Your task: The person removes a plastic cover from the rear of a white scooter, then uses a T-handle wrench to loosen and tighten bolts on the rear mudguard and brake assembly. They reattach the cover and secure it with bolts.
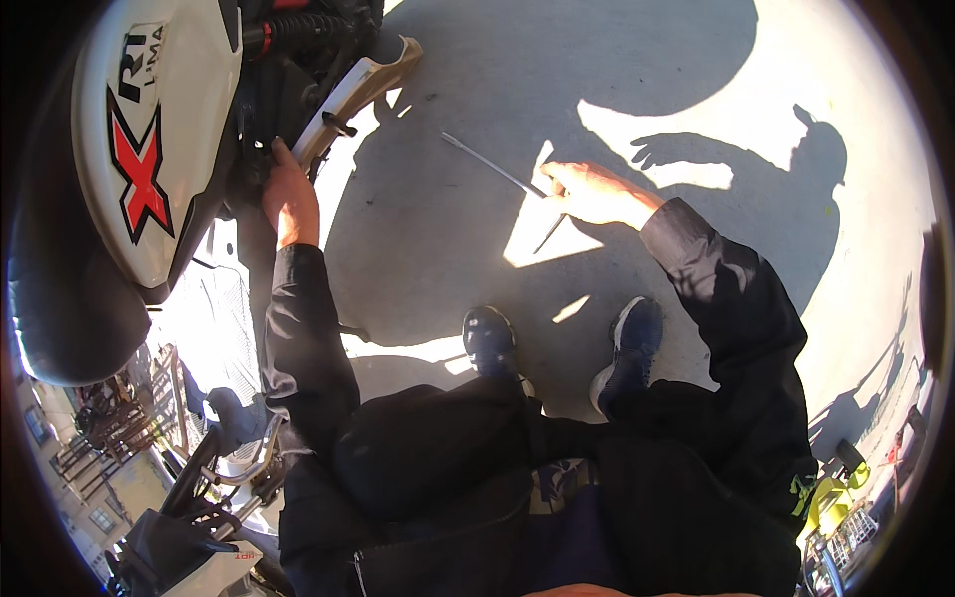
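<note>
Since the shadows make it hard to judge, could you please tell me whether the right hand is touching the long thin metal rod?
Touching. The head view shows the right hand gripping one end of the thin metal rod.

I am seeing a white motorcycle panel (149, 129) showing a red-and-black cross mark, black sleeves (736, 328), dark blue shoes (627, 348), a silver rod (492, 164) and grey pavement (448, 229).

Left hand's (288, 197) fingertips behind motorcycle panel (348, 95)

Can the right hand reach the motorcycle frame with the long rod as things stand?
Probably not without moving: the right hand holds the rod out over the pavement, apart from the frame, where the left hand rests.
</note>
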Demonstrator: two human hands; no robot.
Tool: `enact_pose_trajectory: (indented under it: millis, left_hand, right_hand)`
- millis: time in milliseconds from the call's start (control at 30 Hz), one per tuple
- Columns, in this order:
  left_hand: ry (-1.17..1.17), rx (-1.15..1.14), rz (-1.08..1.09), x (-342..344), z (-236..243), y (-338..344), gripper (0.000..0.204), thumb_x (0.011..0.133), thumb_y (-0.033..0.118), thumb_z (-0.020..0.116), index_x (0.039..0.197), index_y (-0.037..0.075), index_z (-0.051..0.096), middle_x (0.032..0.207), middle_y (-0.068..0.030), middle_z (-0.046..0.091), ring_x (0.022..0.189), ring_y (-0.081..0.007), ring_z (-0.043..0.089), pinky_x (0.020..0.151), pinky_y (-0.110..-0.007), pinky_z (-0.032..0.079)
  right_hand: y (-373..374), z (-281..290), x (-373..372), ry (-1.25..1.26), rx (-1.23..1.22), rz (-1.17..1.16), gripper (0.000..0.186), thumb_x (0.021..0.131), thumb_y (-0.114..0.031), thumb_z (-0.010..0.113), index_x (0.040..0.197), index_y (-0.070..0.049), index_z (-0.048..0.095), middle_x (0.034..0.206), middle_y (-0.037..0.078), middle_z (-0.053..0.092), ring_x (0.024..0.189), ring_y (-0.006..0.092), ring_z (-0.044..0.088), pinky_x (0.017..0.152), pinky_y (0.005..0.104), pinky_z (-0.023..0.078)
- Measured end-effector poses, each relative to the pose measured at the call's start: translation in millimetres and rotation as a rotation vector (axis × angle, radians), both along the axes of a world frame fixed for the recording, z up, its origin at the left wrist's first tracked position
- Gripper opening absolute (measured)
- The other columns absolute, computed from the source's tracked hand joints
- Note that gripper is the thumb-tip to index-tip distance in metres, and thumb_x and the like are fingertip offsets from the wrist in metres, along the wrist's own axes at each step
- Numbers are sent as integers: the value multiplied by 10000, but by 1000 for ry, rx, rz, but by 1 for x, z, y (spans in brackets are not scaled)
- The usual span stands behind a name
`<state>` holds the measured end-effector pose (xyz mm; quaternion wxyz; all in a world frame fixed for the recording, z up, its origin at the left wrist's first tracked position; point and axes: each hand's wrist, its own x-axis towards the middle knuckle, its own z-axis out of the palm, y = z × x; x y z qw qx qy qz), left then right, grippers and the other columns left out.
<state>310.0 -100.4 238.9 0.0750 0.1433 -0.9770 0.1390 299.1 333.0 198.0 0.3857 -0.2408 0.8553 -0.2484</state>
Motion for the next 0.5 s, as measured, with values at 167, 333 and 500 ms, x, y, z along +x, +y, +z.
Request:
enact_pose_trajectory:
  millis: [167,333,500]
  left_hand:
    - [310,-23,-361,40,10,4,397,963,11,552,1361,9,538,1330,-217,565,1148,-366,619,911,-420,566]
    - [36,443,-357,128,-57,59,390,924,100,653,1304,56,582,1328,-154,586,1123,-348,641,902,-435,563]
    - [-277,832,-23,198,-85,83,383,887,151,737,1252,76,650,1219,-127,674,991,-289,725,847,-392,580]
  right_hand:
    - [5,63,-12,-100,160,183,568,960,-281,669,1424,25,550,1212,181,706,1079,288,686,939,401,524]
    - [64,118,-35,71,156,78,437,1008,-245,619,1365,7,607,1068,142,707,948,238,684,877,357,542]
    - [66,300,-35,751,-681,37,362,1067,-281,514,1311,-39,629,1192,131,682,1079,256,688,912,345,557]
